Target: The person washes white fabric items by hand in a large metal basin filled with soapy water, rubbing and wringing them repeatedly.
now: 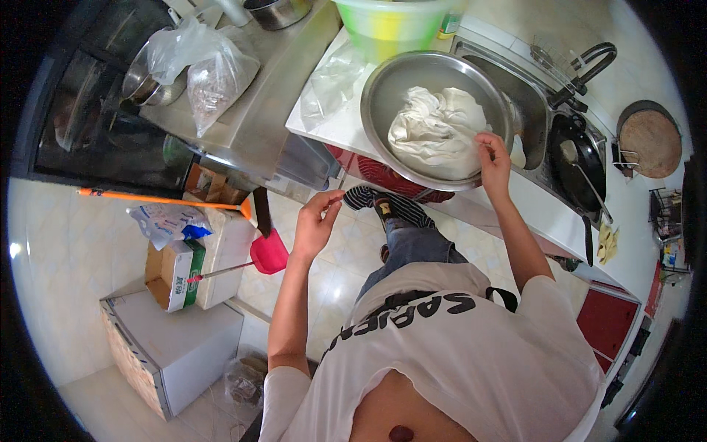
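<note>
A wide stainless steel basin (pixel 381 138) stands on the white counter beside the sink. Inside it a crumpled white cloth (pixel 436 130), perhaps wet, lies in a heap. My right hand (pixel 494 160) reaches over the basin's near right rim, its curled fingertips at the cloth's right edge. Whether they pinch the fabric is not clear. My left hand (pixel 317 224) hangs in the air in front of the counter, left of the basin, with nothing in it and the thumb apart from the loosely bent fingers.
Behind the basin is a green and yellow plastic tub (pixel 392 27). To the right, the sink (pixel 530 154) holds a black wok (pixel 577 160) below a black faucet (pixel 594 52). Clear plastic bags (pixel 331 83) lie on the left. An orange-handled broom (pixel 165 198) and red dustpan (pixel 270 254) are lower left.
</note>
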A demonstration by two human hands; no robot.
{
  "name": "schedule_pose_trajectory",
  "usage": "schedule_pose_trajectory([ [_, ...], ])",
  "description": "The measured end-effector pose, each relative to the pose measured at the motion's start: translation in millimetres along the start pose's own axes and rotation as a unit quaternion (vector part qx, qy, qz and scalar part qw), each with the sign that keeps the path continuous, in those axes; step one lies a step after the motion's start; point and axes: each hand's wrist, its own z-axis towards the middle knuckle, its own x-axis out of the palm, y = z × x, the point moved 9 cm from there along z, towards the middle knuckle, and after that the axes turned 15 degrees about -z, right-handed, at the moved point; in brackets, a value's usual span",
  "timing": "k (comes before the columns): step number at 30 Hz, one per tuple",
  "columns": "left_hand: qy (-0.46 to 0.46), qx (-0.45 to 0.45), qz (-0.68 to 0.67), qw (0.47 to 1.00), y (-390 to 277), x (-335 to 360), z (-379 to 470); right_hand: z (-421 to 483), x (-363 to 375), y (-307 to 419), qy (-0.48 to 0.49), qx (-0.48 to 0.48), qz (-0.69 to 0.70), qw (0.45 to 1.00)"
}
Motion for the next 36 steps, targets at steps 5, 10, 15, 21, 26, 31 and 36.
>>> schedule_pose_trajectory([
  [5,0.071,0.058,-0.004,0.996,-19,51,43,10,-15,17,-0.007,-0.040,-0.048,0.998],
  [10,0.172,0.052,0.009,0.984,-50,113,95,28,2,25,0.090,-0.073,-0.140,0.983],
  [15,0.188,0.130,0.114,0.967,-61,153,136,52,27,7,0.222,-0.039,-0.201,0.953],
  [21,0.202,0.118,0.282,0.931,-29,189,178,75,61,-14,0.316,-0.098,-0.274,0.903],
  [26,0.199,0.063,0.366,0.907,-2,193,203,72,81,-30,0.394,-0.102,-0.308,0.860],
  [31,0.209,-0.012,0.345,0.915,36,179,218,68,86,-50,0.424,-0.062,-0.260,0.865],
  [36,0.259,-0.014,0.296,0.919,60,183,225,64,88,-57,0.413,-0.062,-0.283,0.863],
])
